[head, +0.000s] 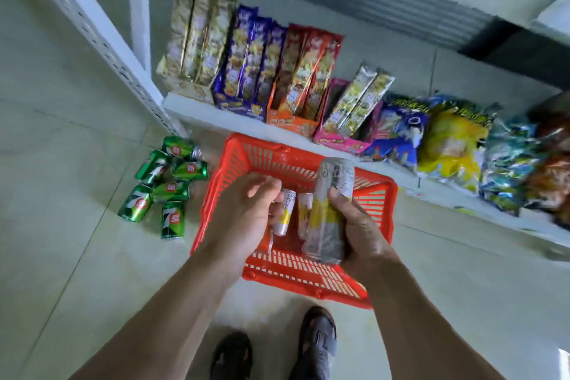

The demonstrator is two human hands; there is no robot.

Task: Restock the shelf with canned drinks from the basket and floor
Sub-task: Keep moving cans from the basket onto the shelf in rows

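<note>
Red basket [216, 194]; green cans [160, 185]; silver-yellow can [327, 210]

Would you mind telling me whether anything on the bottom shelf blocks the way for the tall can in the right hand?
Yes. The right hand holds the tall can above the red basket. The bottom shelf beyond is lined along its front with snack boxes and chip bags; no free spot shows.

Soft, even, slightly greenish light with only faint shadows on the floor [77, 256]. Wide-angle bending warps the shelf [308, 145] edges; the upper right corner is smeared by motion blur.
</note>
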